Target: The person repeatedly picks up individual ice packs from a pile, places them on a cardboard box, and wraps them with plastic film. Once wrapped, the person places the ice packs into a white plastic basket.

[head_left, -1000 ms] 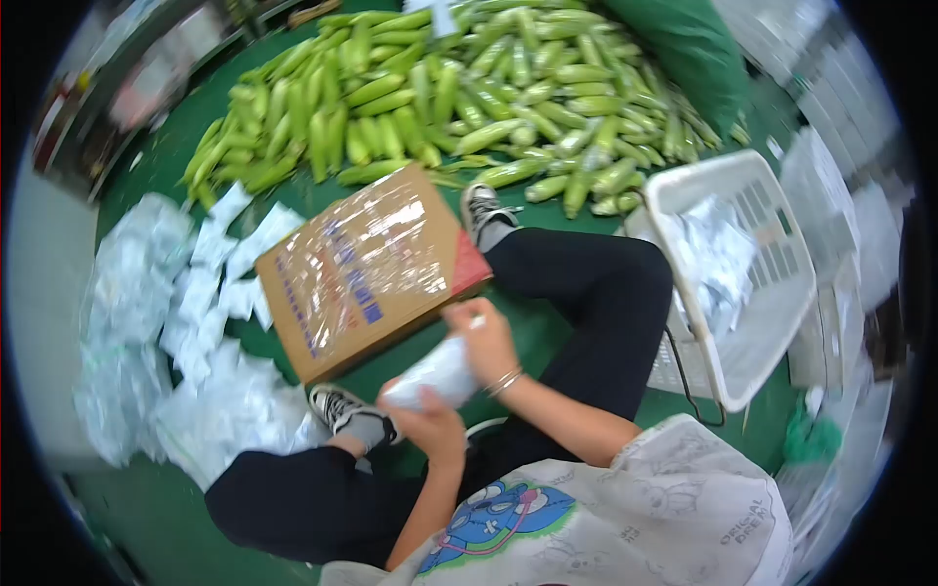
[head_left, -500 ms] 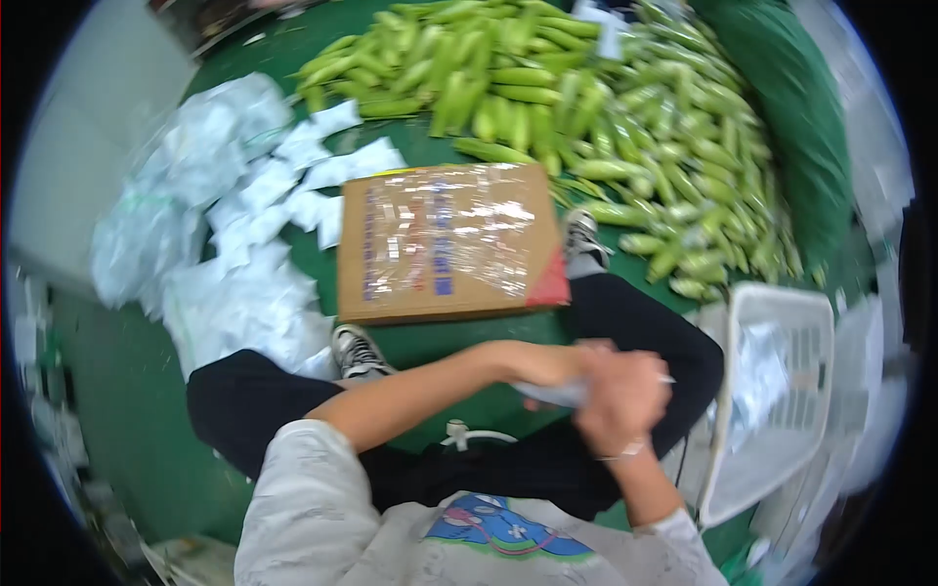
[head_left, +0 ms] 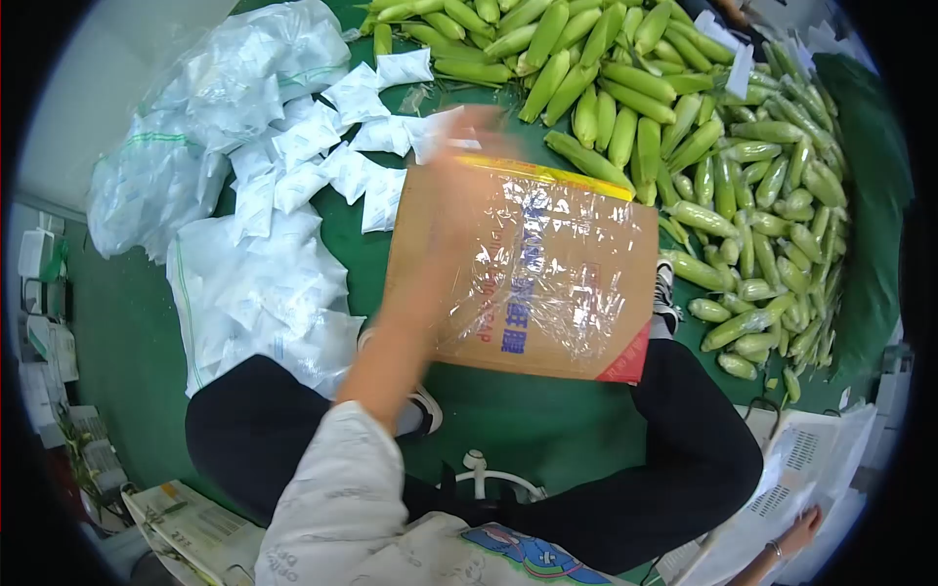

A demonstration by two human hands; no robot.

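My left hand point(head_left: 469, 137), smeared by motion, reaches over the far left corner of the cardboard box point(head_left: 567, 283) beside the loose white packets point(head_left: 381, 135). Whether it touches the nearest packet cannot be made out. The box lies flat before me, wrapped in shiny clear film, with blue and red print. At the lower right, my right hand point(head_left: 803, 527) is at the white slotted plastic basket point(head_left: 796, 449). Its fingers look stretched out, with nothing visible in them, though part of the hand is hard to see.
Bulging clear bags of white packets point(head_left: 264, 303) lie on the left. Green corn in husks point(head_left: 625, 88) is heaped at the back, and film-wrapped corn point(head_left: 772, 225) on the right beside a green sack point(head_left: 865, 195). My legs flank the box.
Both hands were together over my right thigh around a white item. Now they are apart: left went forward to the packets, right to the basket. The view has shifted too.
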